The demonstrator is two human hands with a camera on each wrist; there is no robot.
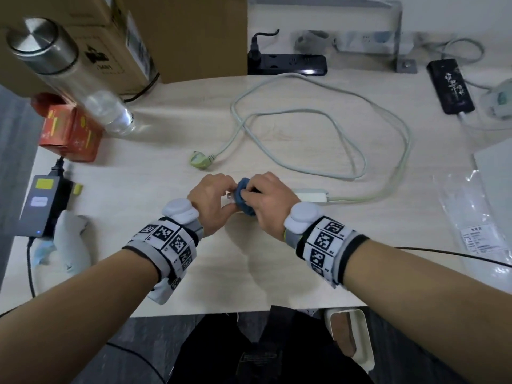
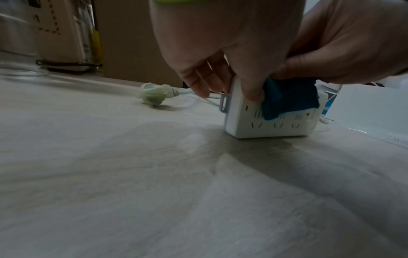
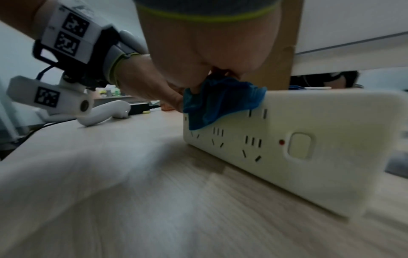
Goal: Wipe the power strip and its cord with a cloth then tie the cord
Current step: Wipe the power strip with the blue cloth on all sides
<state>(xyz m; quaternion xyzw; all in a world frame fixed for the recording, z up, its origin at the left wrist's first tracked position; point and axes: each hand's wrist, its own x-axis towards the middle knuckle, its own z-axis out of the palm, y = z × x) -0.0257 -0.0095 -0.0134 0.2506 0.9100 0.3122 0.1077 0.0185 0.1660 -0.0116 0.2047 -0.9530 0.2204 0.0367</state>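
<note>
Counter (image 1: 277,259) light wood, cluttered at the edges. White power strip (image 3: 309,139) stands on its long edge at front centre, socket face toward the person. Its cord (image 1: 318,112) loops loosely behind, plug (image 1: 200,159) lying left of the loops. Left hand (image 1: 210,200) grips the strip's left end, fingers curled over the top. Right hand (image 1: 267,198) pinches a blue cloth (image 2: 289,97) against the top edge, just beside the left fingers. Cardboard box (image 1: 124,37), bottle (image 1: 69,76) and black strip (image 1: 286,64) sit further back, well apart.
</note>
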